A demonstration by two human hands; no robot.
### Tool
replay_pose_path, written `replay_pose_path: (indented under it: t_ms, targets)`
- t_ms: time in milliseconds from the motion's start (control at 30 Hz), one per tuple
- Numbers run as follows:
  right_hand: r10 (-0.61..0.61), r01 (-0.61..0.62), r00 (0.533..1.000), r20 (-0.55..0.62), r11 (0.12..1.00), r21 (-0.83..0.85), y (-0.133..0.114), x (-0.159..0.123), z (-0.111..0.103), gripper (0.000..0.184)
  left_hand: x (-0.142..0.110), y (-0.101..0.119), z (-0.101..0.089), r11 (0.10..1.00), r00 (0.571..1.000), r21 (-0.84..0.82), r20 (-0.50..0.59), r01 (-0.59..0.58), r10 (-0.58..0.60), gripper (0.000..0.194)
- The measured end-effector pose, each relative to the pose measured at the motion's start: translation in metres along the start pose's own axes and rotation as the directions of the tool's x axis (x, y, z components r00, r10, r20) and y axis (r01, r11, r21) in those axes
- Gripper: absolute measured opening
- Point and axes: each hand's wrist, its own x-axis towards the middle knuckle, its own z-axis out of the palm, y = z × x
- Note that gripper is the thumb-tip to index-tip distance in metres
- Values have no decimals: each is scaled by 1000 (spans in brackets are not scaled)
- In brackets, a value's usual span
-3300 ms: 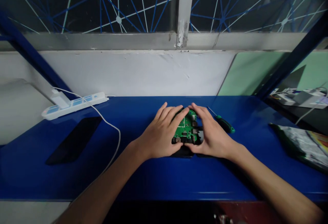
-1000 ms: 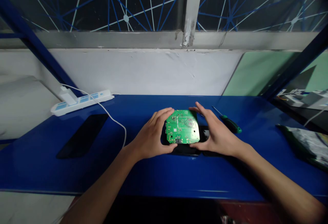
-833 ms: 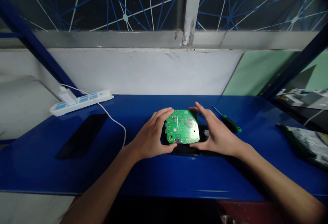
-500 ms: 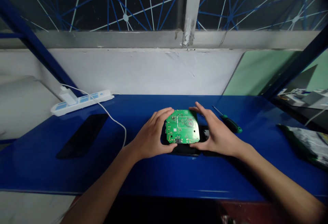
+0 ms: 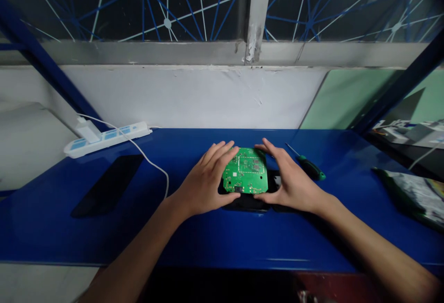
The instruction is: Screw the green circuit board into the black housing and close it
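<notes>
A green circuit board (image 5: 248, 171) is held between my two hands, its flatter side with a dashed white outline facing me. My left hand (image 5: 208, 180) grips the left edge, thumb at the near corner and fingers at the far corner. On the opposite edge, my right hand (image 5: 289, 178) holds it the same way, thumb in front and fingers behind. Below the board lies a black casing part (image 5: 248, 202), mostly covered by it. Another dark piece with a pale patch shows partly under my right hand.
A screwdriver with a green and black handle (image 5: 311, 168) lies right of my right hand. A black flat slab (image 5: 107, 186), a white power strip (image 5: 107, 139) and a white cable (image 5: 147, 157) are on the left. A silvery bag (image 5: 412, 192) lies far right on the blue table (image 5: 208, 243).
Earlier the board showed its side with connectors and chips; it has since been turned over. In the last half second the hands barely moved, with the left fingers spreading slightly over the board's edge.
</notes>
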Motion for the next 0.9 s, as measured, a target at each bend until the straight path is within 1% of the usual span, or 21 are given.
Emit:
replay_pose_path:
  t_ms: [100, 300, 433, 533, 633, 733, 800, 900]
  targets:
    - [-14, 14, 1000, -8, 1000, -9, -2, 1, 1, 119, 8, 6, 1, 998, 999, 45, 25, -44, 43, 109]
    - [-70, 69, 997, -22, 997, -34, -4, 1, 2, 117, 20, 16, 7, 994, 995, 67, 70, -81, 76, 105]
    - [-63, 61, 997, -38, 997, -44, -3, 0, 2, 116, 28, 18, 7, 993, 992, 82, 100, -86, 77, 108]
    - [-42, 42, 998, -42, 999, -1, -3, 0, 0, 115, 33, 19, 5, 994, 992, 74, 108, -74, 66, 105]
    - [-9, 12, 999, -35, 997, 79, -4, 0, -2, 122, 32, 19, 6, 999, 998, -36, 65, -17, 19, 105]
    - [9, -13, 999, 32, 990, 137, -4, -1, -2, 135, 26, 21, 8, 974, 999, -220, -10, 50, -54, 117]
    - [6, -21, 996, 86, 986, 167, -5, -1, -1, 137, 21, 22, 9, 937, 995, -338, -13, 85, -95, 123]
    - [-16, -9, 994, 111, 976, 216, -7, -1, 2, 132, 19, 25, 9, 864, 997, -499, 9, 71, -77, 128]
